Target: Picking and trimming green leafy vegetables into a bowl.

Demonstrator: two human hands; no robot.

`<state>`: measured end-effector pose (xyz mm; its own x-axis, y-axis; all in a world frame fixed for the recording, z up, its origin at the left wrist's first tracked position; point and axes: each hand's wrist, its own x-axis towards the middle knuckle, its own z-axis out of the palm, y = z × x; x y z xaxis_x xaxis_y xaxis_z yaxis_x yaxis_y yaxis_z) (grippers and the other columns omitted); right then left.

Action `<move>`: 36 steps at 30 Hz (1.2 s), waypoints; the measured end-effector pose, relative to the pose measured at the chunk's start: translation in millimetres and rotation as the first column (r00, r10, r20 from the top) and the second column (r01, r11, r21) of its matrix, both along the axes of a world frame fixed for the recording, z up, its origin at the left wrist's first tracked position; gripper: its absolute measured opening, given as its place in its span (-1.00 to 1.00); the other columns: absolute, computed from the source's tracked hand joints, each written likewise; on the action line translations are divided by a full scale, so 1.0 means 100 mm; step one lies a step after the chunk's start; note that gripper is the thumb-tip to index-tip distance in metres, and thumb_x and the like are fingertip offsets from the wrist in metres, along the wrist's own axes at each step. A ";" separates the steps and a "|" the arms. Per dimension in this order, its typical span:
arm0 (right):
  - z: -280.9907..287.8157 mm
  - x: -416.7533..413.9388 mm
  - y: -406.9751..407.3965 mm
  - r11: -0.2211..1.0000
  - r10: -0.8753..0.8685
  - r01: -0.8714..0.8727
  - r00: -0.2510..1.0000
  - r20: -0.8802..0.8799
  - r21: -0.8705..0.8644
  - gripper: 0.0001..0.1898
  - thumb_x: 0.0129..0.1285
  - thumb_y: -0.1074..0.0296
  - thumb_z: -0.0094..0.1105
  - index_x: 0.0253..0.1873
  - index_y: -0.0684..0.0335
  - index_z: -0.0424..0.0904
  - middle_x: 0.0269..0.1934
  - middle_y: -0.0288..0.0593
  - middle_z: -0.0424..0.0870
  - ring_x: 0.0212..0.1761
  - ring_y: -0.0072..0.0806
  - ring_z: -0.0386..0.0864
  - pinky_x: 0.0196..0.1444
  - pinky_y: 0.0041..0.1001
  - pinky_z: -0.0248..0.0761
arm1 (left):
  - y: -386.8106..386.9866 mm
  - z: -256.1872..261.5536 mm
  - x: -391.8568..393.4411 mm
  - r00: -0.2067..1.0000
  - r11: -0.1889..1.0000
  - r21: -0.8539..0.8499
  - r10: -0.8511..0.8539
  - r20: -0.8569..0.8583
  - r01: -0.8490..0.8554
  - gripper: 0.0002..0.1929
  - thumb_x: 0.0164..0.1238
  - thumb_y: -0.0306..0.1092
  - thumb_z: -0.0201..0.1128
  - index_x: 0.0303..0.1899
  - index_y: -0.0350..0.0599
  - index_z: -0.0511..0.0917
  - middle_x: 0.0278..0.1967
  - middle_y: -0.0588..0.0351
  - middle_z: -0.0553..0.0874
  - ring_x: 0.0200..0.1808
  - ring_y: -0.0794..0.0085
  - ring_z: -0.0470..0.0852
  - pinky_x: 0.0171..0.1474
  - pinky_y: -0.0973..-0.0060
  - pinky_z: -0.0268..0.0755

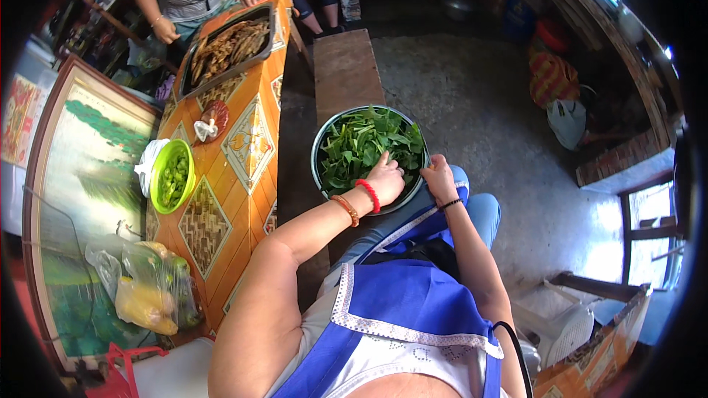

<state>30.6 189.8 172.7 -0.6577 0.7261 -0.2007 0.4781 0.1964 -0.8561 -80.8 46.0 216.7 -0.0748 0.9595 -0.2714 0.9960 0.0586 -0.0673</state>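
Observation:
A round metal basin (317, 146) heaped with green leaves and stems (359, 138) is in front of me, by my knees. My left hand (387, 181) reaches into the leaves on the near side, its index finger stretched out. The other fingers are bent, and what lies under them is hidden. At the basin's right rim is my right hand (440, 179), thumb and fingers drawn together. A small orange bit shows at its fingertips, too small to identify. Below both hands lies my blue apron (409, 298) with a patterned white border.
A wooden table (249, 177) on the left bears a tray (185, 85) of browned food, a tied bag of reddish-brown contents (218, 113), a lime-green bowl (191, 177) of cut green vegetables, and bagged produce (146, 298). Beyond the basin stands a bench (348, 66). Two people stand at the far end.

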 end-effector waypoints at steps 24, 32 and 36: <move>-0.01 0.15 0.16 0.827 -0.206 0.109 0.971 -0.117 -0.552 -0.72 0.17 0.46 0.23 -0.01 0.32 0.47 -0.43 -0.27 0.47 -0.61 -0.58 0.36 -0.65 -0.55 0.19 | 0.34 -0.08 -0.32 0.994 0.997 0.065 0.040 0.106 -0.047 -0.52 0.37 0.02 0.19 0.11 -0.17 0.54 0.20 -0.05 0.55 0.39 -0.02 0.33 0.43 0.01 0.08; -0.04 0.09 0.19 0.850 -0.209 0.128 0.973 -0.102 -0.512 -0.72 0.18 0.43 0.22 -0.01 0.32 0.48 -0.42 -0.25 0.49 -0.61 -0.59 0.37 -0.66 -0.53 0.19 | 0.41 0.10 -0.33 0.999 0.997 0.064 0.043 0.032 -0.045 -0.61 0.44 0.01 0.10 -0.19 -0.12 0.70 -0.16 0.04 0.74 0.08 0.11 0.56 0.26 0.11 0.21; -0.03 0.04 0.16 0.903 -0.158 0.103 0.982 -0.099 -0.416 -0.69 0.17 0.39 0.18 0.01 0.29 0.48 -0.46 -0.24 0.51 -0.62 -0.56 0.40 -0.67 -0.51 0.22 | 0.58 0.11 -0.33 0.997 0.975 0.210 0.078 -0.010 -0.074 -0.69 0.48 -0.01 0.04 -0.15 0.02 0.61 -0.37 0.05 0.75 -0.12 0.14 0.66 0.17 0.17 0.24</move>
